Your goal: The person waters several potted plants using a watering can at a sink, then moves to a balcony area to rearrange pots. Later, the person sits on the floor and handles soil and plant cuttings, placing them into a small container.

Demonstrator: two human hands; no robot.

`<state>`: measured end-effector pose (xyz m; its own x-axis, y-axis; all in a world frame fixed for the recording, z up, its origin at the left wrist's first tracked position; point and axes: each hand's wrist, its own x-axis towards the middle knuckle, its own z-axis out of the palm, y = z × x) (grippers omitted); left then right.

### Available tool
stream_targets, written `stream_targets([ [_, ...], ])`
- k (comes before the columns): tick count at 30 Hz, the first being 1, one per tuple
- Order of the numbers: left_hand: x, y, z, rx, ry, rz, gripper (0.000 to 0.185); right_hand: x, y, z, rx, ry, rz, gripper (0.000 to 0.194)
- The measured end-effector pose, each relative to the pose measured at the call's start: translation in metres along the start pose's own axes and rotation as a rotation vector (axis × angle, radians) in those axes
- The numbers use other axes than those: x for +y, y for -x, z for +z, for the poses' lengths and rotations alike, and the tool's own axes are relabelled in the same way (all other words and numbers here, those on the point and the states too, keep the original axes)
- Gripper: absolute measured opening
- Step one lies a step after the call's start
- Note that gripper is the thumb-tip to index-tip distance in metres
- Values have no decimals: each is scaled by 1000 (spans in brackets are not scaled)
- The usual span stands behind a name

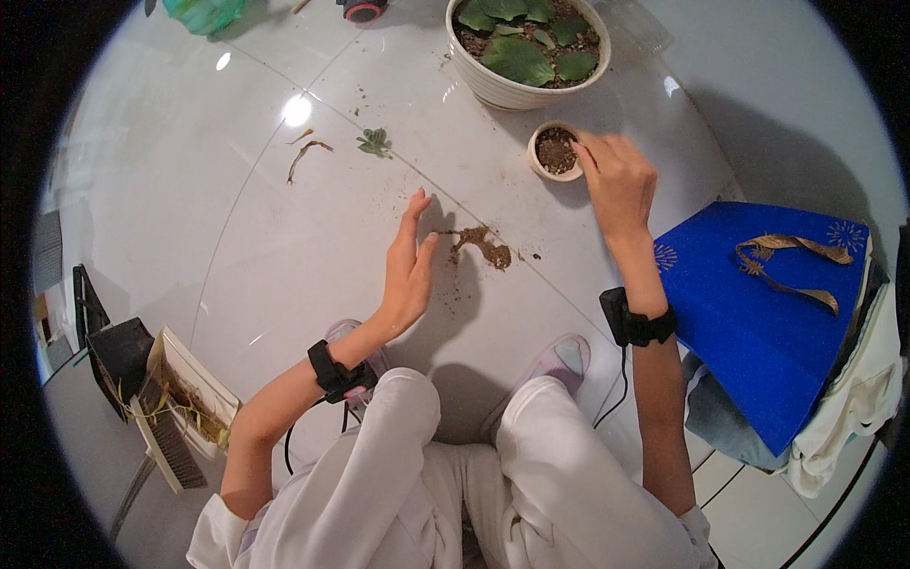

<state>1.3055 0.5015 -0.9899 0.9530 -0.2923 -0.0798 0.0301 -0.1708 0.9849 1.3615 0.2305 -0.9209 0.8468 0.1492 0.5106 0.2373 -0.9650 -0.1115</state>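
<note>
My right hand (617,174) is at the right rim of a small cream pot (533,158) filled with brown soil (557,151); whether it grips the rim cannot be seen clearly. My left hand (412,263) is held on edge over the floor, fingers extended, holding nothing. Just right of it lies a small pile of spilled soil (490,249). A small succulent rosette (375,142) rests on the tiles beyond my left hand, with dried brown plant bits (306,156) to its left. Behind the small pot stands a large white pot (490,91) with broad green leaves (519,61) lying on its soil.
A blue paper bag (753,320) with ribbon handles lies at right beside folded cloth (846,398). At lower left are a dustpan (220,387) with plant debris and a brush (174,455). A green plastic bag (206,13) is at the top left.
</note>
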Motion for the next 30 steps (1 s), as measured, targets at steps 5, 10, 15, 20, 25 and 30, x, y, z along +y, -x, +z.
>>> stream_targets([
  [5,3,0,0,-7,26,-27,48,-8,10,-10,-152,31,122,36],
  [10,2,3,-1,-103,-93,-72,55,-26,33,-23,-210,-106,32,52],
  [15,-9,11,25,-152,-536,36,62,-95,90,-10,-593,-320,554,67],
  [20,-23,18,65,-244,-457,16,62,-128,122,22,-769,-517,623,73],
  [25,-23,18,66,-207,-282,182,74,-99,119,24,-542,-830,832,69],
  [30,-19,9,71,-199,-516,215,74,-99,130,33,-656,-592,746,71],
])
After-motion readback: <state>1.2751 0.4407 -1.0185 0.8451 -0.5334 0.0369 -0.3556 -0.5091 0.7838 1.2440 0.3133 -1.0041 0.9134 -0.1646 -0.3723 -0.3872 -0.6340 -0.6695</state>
